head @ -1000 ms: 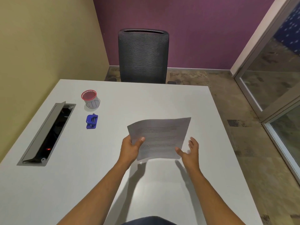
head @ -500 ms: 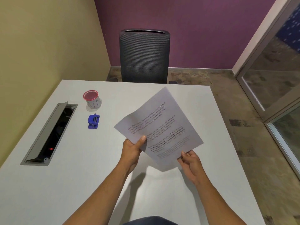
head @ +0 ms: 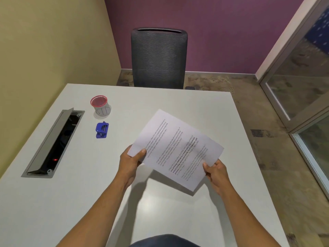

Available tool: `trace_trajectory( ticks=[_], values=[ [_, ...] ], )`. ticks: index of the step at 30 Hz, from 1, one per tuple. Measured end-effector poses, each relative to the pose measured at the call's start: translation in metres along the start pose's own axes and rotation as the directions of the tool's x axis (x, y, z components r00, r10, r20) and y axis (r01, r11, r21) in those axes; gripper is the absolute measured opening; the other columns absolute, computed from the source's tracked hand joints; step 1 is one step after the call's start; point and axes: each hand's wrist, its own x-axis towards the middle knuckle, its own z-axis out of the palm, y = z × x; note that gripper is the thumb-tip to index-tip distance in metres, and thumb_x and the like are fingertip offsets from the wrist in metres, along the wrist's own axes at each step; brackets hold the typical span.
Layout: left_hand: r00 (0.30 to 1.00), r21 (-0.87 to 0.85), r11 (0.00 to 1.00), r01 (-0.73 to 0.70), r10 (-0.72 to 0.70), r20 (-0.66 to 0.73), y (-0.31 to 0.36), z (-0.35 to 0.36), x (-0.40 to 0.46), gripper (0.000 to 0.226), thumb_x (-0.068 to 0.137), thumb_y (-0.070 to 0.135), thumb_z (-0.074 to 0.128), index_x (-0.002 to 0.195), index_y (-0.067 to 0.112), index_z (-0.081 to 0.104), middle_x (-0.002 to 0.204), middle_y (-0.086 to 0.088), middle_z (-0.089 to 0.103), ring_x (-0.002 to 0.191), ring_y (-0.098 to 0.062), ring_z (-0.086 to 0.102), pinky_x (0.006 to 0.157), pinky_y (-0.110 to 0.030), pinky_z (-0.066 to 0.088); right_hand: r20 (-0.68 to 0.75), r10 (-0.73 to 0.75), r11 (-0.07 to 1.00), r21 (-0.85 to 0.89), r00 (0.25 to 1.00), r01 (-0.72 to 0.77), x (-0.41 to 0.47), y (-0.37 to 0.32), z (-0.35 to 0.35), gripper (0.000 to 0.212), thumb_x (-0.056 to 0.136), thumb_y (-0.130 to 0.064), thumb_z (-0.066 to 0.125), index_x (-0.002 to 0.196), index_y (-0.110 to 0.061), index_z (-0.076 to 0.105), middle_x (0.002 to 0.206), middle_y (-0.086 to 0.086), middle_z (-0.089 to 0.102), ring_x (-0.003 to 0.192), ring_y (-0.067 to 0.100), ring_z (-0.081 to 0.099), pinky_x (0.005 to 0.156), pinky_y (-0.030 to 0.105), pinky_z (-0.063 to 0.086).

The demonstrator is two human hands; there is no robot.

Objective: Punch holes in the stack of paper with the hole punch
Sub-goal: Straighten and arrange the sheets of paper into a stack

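You hold the stack of paper (head: 175,148) above the table (head: 178,220) — left hand (head: 130,162) and right hand (head: 216,172) each pinch a corner. Loose sheets may fan, misaligning holes. The hole punch (head: 102,130) lies untouched, well left.

1 paper stack (head: 175,148); 1 hole punch (head: 102,130); 1 cup (head: 100,105); 1 chair (head: 158,57); 2 hands.
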Motion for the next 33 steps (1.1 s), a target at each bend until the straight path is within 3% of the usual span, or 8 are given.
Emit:
trace_trajectory(
  ticks=[3,7,13,16,22,26,30,33],
  values=[
    [0.997,0.139,0.988,0.061,-0.068,0.045,0.011,-0.017,0.009,0.016,0.087,0.008,0.067,0.103,0.011,0.066,0.097,-0.01,0.075,0.082,-0.023,0.072,0.068,-0.032,0.056,0.014,-0.016,0.994,-0.106,1.0,0.017,0.004,-0.006,-0.007,0.03,0.088,0.005,0.06,0.113,-0.013,0.062,0.112,0.008,0.071,0.101,0.025,0.067,0.09,0.044,0.054],
    [0.97,0.337,0.934,0.119,-0.183,0.163,0.018,-0.027,0.018,0.023,0.085,0.01,0.071,0.108,0.007,0.067,0.103,-0.009,0.076,0.095,-0.029,0.072,0.081,-0.039,0.055,0.069,-0.031,0.972,-0.23,0.997,0.046,0.005,-0.017,-0.006,0.033,0.088,0.005,0.061,0.115,-0.014,0.059,0.11,0.008,0.071,0.097,0.024,0.069,0.081,0.04,0.058],
    [0.997,0.453,0.891,0.025,-0.054,0.05,0.012,-0.019,0.024,0.024,0.084,0.01,0.072,0.106,0.015,0.066,0.102,0.0,0.074,0.092,-0.02,0.071,0.082,-0.038,0.057,0.039,-0.096,0.943,-0.316,0.995,0.103,0.006,-0.027,0.005,0.031,0.088,0.001,0.063,0.115,-0.009,0.055,0.104,0.008,0.072,0.088,0.02,0.072,0.068,0.033,0.059],
    [0.999,0.451,0.892,-0.032,0.037,-0.002,0.013,-0.016,0.023,0.025,0.084,0.011,0.073,0.107,0.016,0.064,0.102,0.001,0.073,0.092,-0.016,0.069,0.073,-0.03,0.054,-0.001,-0.198,0.938,-0.292,0.98,0.189,0.003,-0.038,0.01,0.026,0.086,0.0,0.065,0.109,-0.009,0.057,0.099,0.006,0.074,0.08,0.011,0.072,0.065,0.025,0.057],
    [0.978,0.425,0.884,-0.193,0.209,0.009,0.018,-0.011,0.017,0.028,0.084,0.009,0.072,0.105,0.026,0.064,0.101,0.01,0.071,0.092,-0.004,0.068,0.078,-0.02,0.052,0.022,-0.309,0.932,-0.193,0.951,0.308,0.0,-0.048,0.017,0.032,0.088,-0.001,0.065,0.109,-0.023,0.059,0.102,-0.005,0.072,0.092,0.008,0.071,0.078,0.024,0.056],
    [0.979,0.487,0.852,-0.191,0.199,0.037,0.004,-0.02,0.016,0.02,0.082,0.012,0.074,0.096,0.022,0.064,0.1,0.003,0.071,0.095,-0.012,0.065,0.083,-0.028,0.051,0.083,-0.295,0.919,-0.248,0.952,0.307,0.0,-0.032,0.018,0.029,0.086,0.005,0.065,0.104,-0.016,0.058,0.099,0.003,0.068,0.086,0.015,0.067,0.073,0.021,0.055],
    [0.989,0.569,0.81,-0.142,0.146,0.039,-0.017,-0.023,0.012,0.011,0.084,0.009,0.07,0.087,0.019,0.068,0.092,0.004,0.071,0.092,-0.012,0.064,0.085,-0.03,0.048,0.08,-0.243,0.888,-0.384,0.967,0.254,0.001,-0.004,0.018,0.023,0.085,0.004,0.064,0.093,-0.018,0.061,0.093,0.002,0.066,0.085,0.02,0.061,0.073,0.028,0.049],
    [0.99,0.598,0.792,-0.126,0.143,0.02,-0.024,-0.022,0.011,0.01,0.086,0.01,0.068,0.084,0.02,0.069,0.088,0.004,0.071,0.085,-0.015,0.064,0.077,-0.028,0.046,0.053,-0.247,0.871,-0.427,0.968,0.245,0.0,0.002,0.019,0.012,0.087,0.002,0.062,0.09,-0.009,0.062,0.087,0.001,0.064,0.08,0.017,0.058,0.069,0.019,0.044]
  ],
)
